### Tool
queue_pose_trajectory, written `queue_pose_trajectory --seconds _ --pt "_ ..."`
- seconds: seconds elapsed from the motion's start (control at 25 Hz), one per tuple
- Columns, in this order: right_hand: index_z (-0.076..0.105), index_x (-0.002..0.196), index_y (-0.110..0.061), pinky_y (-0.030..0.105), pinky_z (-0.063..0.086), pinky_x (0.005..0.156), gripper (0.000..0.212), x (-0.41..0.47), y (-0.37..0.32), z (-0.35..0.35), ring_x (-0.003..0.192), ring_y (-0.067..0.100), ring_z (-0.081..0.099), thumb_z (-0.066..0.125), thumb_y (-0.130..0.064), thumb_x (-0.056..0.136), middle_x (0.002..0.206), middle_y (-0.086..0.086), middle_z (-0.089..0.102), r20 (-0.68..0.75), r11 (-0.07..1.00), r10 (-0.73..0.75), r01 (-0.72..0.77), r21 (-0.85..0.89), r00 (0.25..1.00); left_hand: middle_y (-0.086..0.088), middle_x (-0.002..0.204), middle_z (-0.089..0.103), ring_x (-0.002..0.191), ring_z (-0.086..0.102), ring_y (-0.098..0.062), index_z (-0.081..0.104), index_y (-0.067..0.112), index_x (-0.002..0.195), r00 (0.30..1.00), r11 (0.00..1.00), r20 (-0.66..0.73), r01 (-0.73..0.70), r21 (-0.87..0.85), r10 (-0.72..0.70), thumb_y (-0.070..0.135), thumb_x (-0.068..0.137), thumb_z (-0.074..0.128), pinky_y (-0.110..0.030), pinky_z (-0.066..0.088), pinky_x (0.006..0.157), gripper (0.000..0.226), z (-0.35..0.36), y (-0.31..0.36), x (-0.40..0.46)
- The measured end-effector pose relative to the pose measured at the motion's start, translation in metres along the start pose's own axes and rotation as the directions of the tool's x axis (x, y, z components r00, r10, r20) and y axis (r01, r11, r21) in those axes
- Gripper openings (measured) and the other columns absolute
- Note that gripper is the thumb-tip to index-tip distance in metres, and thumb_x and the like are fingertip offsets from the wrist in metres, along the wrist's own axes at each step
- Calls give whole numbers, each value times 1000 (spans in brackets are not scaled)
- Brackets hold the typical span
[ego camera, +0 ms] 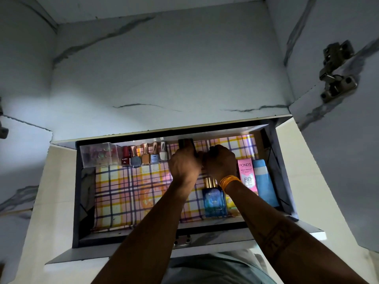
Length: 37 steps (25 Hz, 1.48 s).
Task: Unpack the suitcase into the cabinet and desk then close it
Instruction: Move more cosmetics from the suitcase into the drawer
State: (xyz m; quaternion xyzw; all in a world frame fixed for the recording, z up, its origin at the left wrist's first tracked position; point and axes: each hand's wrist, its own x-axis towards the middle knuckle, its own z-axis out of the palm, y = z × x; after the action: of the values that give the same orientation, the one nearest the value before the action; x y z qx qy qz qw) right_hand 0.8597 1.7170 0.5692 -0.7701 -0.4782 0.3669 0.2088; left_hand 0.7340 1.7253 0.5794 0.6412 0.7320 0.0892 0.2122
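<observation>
Both hands meet at the back of the open drawer, upper middle of the frame: the left hand has its grip clamped on a dark bottle, while the right hand curls against it. The bottle looks small, rigid and probably glass, so light but breakable and slick. Hold it round the body and set it upright beside the 5 nail polishes.

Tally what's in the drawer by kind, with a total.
Nail polish bottles: 5
Clear plastic box: 1
Blue cologne bottle: 1
Pink Pond's carton: 1
Light blue tube: 1
Dark item in hands: 1
Total: 10, one yellow item half-hidden and uncounted.
</observation>
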Motion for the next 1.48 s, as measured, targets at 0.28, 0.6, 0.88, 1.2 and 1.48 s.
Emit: queue_pose_trajectory --seconds 0.28,0.6,0.88,1.2,1.48 --pt "67 86 -12 29 39 61 35 -6 -2 5 77 28 65 61 -44 99 84 6 71 106 959 -181 200 -203 978 -1 78 70 65 65 -17 66 13 108 988 983 -149 -77 -169 52 36 100 65 -27 47 58 25 -21 -5 -12" --pt "55 76 -17 28 37 62 34 -2 -2 -2 81 36 68 70 -43 93 79 10 68 27 982 -83 87 -167 996 -5 71 68 60 68 -22 68 9 103 974 976 -56 -219 -9 218 32 100 68 -26 41 55 23 -2 -13 -2" --pt "68 93 -16 28 45 68 21 -7 2 -8 88 30 69 66 -37 97 92 7 74 44 986 -86 91 -140 995 -5 103 68 86 69 -18 62 14 124 988 986 4 -155 62 156 46 102 57 -27 53 64 39 -11 -22 -12" --pt "69 91 -7 32 47 61 42 -9 -4 12 81 39 70 49 -45 89 86 13 73 -6 957 -282 280 -77 959 -10 147 52 131 55 -28 50 14 146 978 970 147 -170 172 145 24 100 65 -33 54 100 50 -15 -37 -26" --pt "70 102 -9 29 45 68 36 -10 -7 13 88 31 71 64 -44 91 92 9 74 -88 985 -146 153 79 985 -6 146 53 129 58 -24 49 18 148 978 983 157 -153 100 137 30 98 68 -30 52 98 55 -23 -40 -26"
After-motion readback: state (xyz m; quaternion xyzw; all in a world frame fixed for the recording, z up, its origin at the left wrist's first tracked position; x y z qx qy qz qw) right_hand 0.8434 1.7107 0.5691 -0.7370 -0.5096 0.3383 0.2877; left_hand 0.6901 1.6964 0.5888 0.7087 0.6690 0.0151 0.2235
